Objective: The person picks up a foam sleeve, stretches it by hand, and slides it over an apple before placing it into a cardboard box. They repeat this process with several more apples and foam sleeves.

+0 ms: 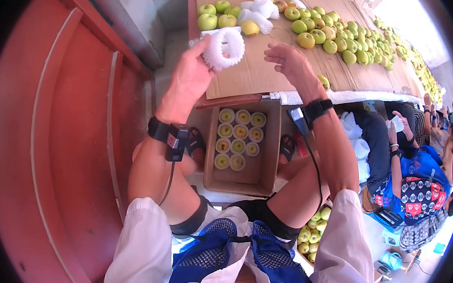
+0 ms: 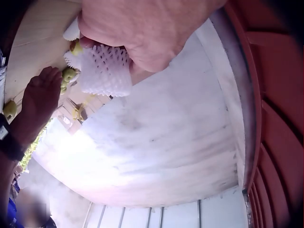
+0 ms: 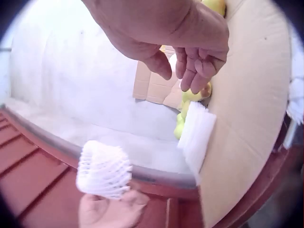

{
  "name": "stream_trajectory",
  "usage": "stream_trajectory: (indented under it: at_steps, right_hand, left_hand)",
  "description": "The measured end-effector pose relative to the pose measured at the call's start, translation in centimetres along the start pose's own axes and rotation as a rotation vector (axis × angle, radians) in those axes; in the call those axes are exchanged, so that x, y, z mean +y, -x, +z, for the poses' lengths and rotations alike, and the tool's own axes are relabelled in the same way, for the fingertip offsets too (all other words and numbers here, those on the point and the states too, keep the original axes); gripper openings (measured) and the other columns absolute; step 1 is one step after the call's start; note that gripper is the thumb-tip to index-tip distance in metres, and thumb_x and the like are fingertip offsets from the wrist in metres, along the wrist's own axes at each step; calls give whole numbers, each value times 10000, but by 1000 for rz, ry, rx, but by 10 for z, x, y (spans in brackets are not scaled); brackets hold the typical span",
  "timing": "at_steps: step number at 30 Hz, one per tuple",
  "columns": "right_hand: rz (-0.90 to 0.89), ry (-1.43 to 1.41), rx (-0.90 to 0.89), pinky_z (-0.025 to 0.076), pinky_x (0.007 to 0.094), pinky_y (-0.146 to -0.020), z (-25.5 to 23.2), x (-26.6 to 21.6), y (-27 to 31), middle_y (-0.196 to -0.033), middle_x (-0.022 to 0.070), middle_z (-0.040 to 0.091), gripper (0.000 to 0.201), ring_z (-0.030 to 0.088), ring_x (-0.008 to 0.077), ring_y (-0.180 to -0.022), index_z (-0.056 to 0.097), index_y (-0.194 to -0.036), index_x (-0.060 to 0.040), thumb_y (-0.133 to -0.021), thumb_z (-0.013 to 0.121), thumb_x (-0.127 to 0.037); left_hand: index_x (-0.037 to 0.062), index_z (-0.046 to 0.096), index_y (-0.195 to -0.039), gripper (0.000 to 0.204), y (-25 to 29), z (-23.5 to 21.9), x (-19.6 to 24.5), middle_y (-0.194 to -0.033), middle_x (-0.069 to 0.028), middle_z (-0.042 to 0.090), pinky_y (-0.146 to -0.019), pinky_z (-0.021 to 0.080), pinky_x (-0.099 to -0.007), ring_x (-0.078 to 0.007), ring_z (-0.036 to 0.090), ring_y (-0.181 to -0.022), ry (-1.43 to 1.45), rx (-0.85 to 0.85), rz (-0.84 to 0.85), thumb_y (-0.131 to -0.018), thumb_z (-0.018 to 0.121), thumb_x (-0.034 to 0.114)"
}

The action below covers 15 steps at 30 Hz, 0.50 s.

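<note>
My left hand [image 1: 192, 73] holds a white foam net sleeve [image 1: 212, 56] near the table's left edge. In the head view I see through the sleeve's round opening, with no fruit inside; its mesh wall [image 2: 105, 72] shows in the left wrist view. To the right, my right hand [image 1: 293, 67] hovers over the cardboard with nothing in it, thumb apart from the loosely bent fingers [image 3: 189, 76]. Beyond both hands lie a yellow-green apple [image 1: 249, 28], a small group of green apples [image 1: 208, 22] and more foam sleeves [image 1: 257, 21].
Many apples [image 1: 364, 46] spread along the cardboard-covered table [image 1: 251, 73]. Between my feet stands a carton [image 1: 271, 149] with rows of foam-wrapped apples. Stacked foam sleeves [image 1: 360, 148] lie at my right, beside another seated person [image 1: 414, 173]. A red door [image 1: 82, 132] rises on the left.
</note>
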State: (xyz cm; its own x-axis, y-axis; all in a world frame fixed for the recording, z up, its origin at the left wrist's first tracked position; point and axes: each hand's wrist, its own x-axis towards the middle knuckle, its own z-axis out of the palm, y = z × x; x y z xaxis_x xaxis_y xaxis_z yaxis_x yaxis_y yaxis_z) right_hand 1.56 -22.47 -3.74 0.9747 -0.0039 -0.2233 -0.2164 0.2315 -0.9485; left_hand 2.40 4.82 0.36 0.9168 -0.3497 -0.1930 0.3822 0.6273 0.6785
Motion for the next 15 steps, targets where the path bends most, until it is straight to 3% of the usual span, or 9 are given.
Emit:
stream_trajectory:
  at_steps: [7,10,15]
  right_hand:
    - [54,346,183,460,285,-761,1,5,-86,-1112,73,678,551,622,140,-1020,651,-1219,-17,-893,732,-454]
    - [63,360,218,454,300,-712,6,9,-121,-1081,71,668,623,616,146,-954,660,-1216,-10,-848,771,-500]
    - [-97,380,302,445,302,-639,25,21,-144,-1083,81,660,653,620,149,-865,664,-1234,-12,-841,772,-522]
  left_hand:
    - [55,654,-1162,262,-2,0,24,-1052,-60,661,-801,472,-333,-189,608,-917,102,42,72,-1006,659,265]
    - [52,658,-1153,257,-1,0,26,-1043,-59,662,-811,472,-339,-189,608,-913,109,17,91,-1006,660,263]
    - [44,654,-1155,263,-3,-1,30,-1038,-59,663,-830,473,-344,-185,610,-908,94,-16,105,-1013,651,265]
